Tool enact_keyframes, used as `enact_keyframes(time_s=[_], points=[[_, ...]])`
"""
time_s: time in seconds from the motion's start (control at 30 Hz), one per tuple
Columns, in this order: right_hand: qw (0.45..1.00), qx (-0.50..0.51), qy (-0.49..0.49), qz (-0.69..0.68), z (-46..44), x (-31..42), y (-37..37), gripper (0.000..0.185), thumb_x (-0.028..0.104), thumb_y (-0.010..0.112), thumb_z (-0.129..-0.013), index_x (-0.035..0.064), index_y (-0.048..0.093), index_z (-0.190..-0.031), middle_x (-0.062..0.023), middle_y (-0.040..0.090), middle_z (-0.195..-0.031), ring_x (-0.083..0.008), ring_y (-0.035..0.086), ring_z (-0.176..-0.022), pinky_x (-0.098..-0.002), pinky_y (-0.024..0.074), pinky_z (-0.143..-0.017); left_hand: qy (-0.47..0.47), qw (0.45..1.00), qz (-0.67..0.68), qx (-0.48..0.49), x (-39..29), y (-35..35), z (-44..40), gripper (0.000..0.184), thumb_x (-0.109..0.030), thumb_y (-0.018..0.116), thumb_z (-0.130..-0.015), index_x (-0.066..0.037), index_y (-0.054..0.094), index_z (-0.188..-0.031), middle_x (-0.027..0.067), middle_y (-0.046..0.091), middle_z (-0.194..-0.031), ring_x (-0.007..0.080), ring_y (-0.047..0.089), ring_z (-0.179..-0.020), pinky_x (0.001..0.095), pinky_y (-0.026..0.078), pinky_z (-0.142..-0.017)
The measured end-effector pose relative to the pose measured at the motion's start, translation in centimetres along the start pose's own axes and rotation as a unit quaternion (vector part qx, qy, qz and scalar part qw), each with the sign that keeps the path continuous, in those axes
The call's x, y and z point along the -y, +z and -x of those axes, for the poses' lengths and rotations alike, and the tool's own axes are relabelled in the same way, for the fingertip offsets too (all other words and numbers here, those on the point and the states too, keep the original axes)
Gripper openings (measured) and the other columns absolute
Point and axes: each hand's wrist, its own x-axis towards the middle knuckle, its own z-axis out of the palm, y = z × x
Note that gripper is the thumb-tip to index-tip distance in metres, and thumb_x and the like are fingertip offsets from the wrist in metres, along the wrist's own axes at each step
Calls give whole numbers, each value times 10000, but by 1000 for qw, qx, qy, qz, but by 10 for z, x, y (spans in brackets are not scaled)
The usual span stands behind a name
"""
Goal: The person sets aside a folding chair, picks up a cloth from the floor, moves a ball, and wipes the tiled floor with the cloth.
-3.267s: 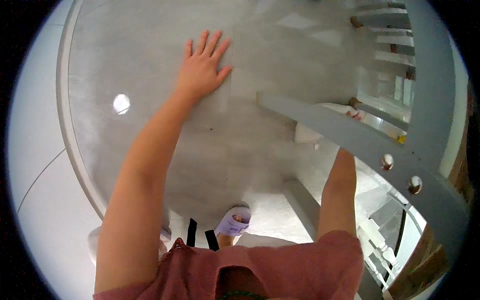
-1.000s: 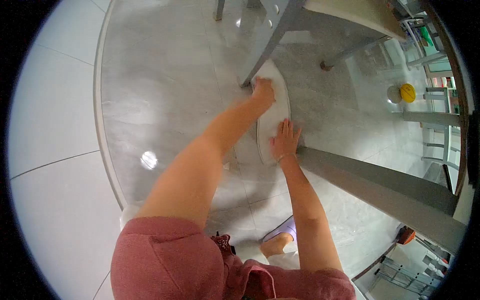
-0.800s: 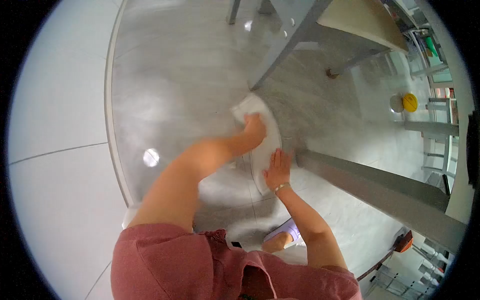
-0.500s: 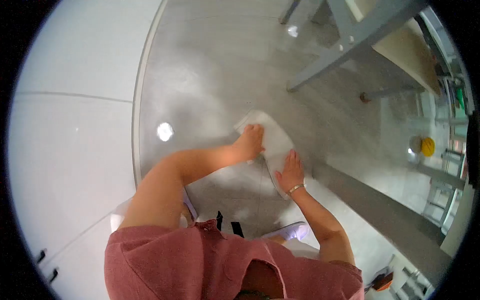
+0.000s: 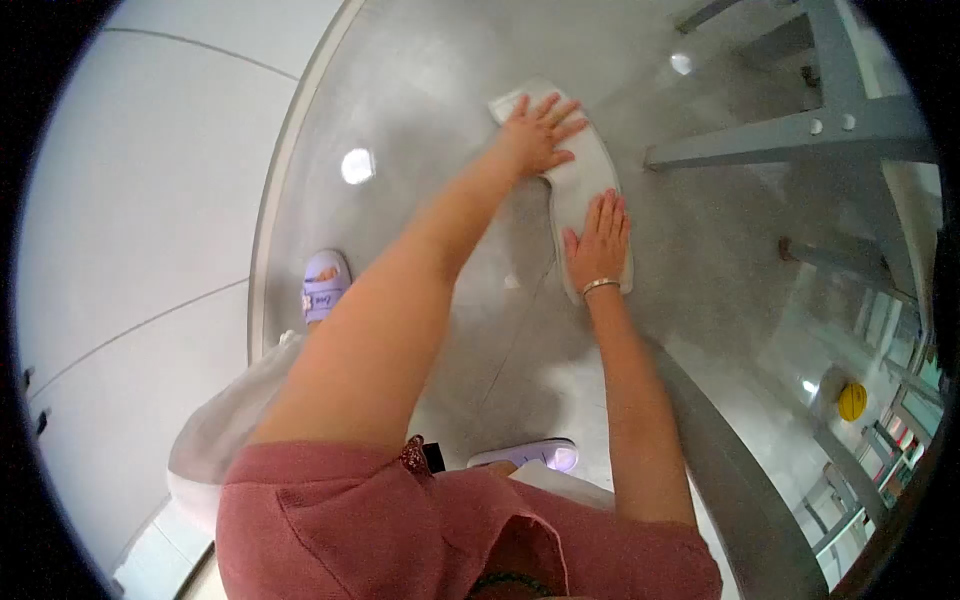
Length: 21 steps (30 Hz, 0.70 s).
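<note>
A long white cloth (image 5: 585, 185) lies in a curved strip on the grey tiled floor (image 5: 430, 130). My left hand (image 5: 540, 135) rests with spread fingers on its far end, palm down. Nearer to me, my right hand (image 5: 600, 238) lies flat on the cloth's right part, its fingers stretched out and a bracelet at the wrist. Neither hand is closed around the cloth.
Grey furniture legs (image 5: 740, 150) stand at the upper right, and a thick grey beam (image 5: 730, 460) runs beside my right arm. White panels (image 5: 150, 200) line the left. A yellow ball (image 5: 852, 402) sits far right. Purple slippers (image 5: 326, 290) are on my feet.
Both hands and the cloth have moved forward, away from my body. My left hand's fingers, bunched on the cloth before, are now spread. The view has swung left, and my left foot now shows.
</note>
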Motion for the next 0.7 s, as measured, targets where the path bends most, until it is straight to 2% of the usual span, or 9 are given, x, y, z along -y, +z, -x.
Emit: enact_keyframes(time_s=[0.07, 0.17, 0.23, 0.3, 0.37, 0.47, 0.57, 0.63, 0.7], points=[[996, 17, -80, 32, -7, 15, 3, 739, 414, 567, -896, 74, 289, -1491, -201, 192, -1569, -390, 179, -1445, -504, 151, -1172, -79, 997, 16, -17, 19, -3, 40, 660, -525, 498, -924, -291, 287, -1504, 20, 211, -1591, 293, 205, -1456, 611, 183, -1126], [981, 45, -188, 10, 24, 31, 3, 721, 435, 587, -873, 166, 321, -1487, -192, 198, -1570, -394, 190, -1442, -528, 171, -1159, -169, 984, 52, -5, 5, -18, 122, 634, -497, 505, -927, -278, 318, -1492, 14, 209, -1590, 289, 194, -1456, 596, 177, -1136], [967, 82, -241, -12, 53, 40, 0, 724, 440, 591, -865, 173, 327, -1485, -186, 193, -1573, -388, 184, -1445, -527, 165, -1161, -203, 977, 63, -13, -14, -17, 181, 633, -469, 529, -920, -252, 337, -1483, 39, 212, -1585, 308, 187, -1455, 611, 178, -1128], [947, 125, -293, -37, 82, 41, 4, 728, 446, 594, -858, 181, 333, -1483, -181, 188, -1576, -382, 178, -1449, -527, 159, -1162, -268, 960, 63, 49, -45, -16, 231, 649, -464, 530, -923, -213, 331, -1488, 60, 195, -1589, 329, 177, -1455, 621, 163, -1128], [900, 189, -390, -47, 106, 35, 11, 719, 445, 583, -862, 171, 339, -1481, -165, 179, -1583, -364, 164, -1456, -528, 148, -1165, -302, 949, 64, 67, -81, -9, 278, 656, -449, 527, -929, -179, 324, -1491, 91, 181, -1591, 349, 161, -1456, 617, 146, -1134], [857, 208, -470, -27, 113, 3, 21, 697, 450, 558, -885, 157, 342, -1480, -143, 164, -1591, -346, 153, -1461, -507, 147, -1171, -364, 926, 71, 72, -145, -2, 294, 659, -435, 525, -933, -165, 314, -1496, 108, 170, -1593, 359, 146, -1460, 615, 133, -1139], [858, 228, -460, -10, 122, -5, 8, 732, 419, 606, -877, 134, 326, -1489, -169, 164, -1584, -361, 157, -1455, -504, 160, -1166, -407, 906, 85, 85, -154, 4, 274, 657, -408, 545, -924, -165, 322, -1492, 111, 181, -1590, 356, 138, -1464, 618, 134, -1138], [876, 227, -426, -18, 108, -7, -2, 723, 412, 609, -875, 126, 336, -1480, -156, 179, -1582, -358, 181, -1449, -487, 176, -1167, -389, 910, 118, 78, -147, -5, 250, 653, -390, 560, -916, -169, 332, -1487, 103, 202, -1585, 349, 133, -1468, 619, 131, -1138], [911, 229, -344, -8, 97, -12, -15, 717, 383, 629, -868, 110, 346, -1467, -147, 209, -1572, -356, 223, -1433, -474, 199, -1164, -318, 938, 136, 1, -120, -4, 216, 639, -395, 564, -911, -193, 353, -1479, 74, 231, -1579, 332, 145, -1468, 615, 131, -1139]])
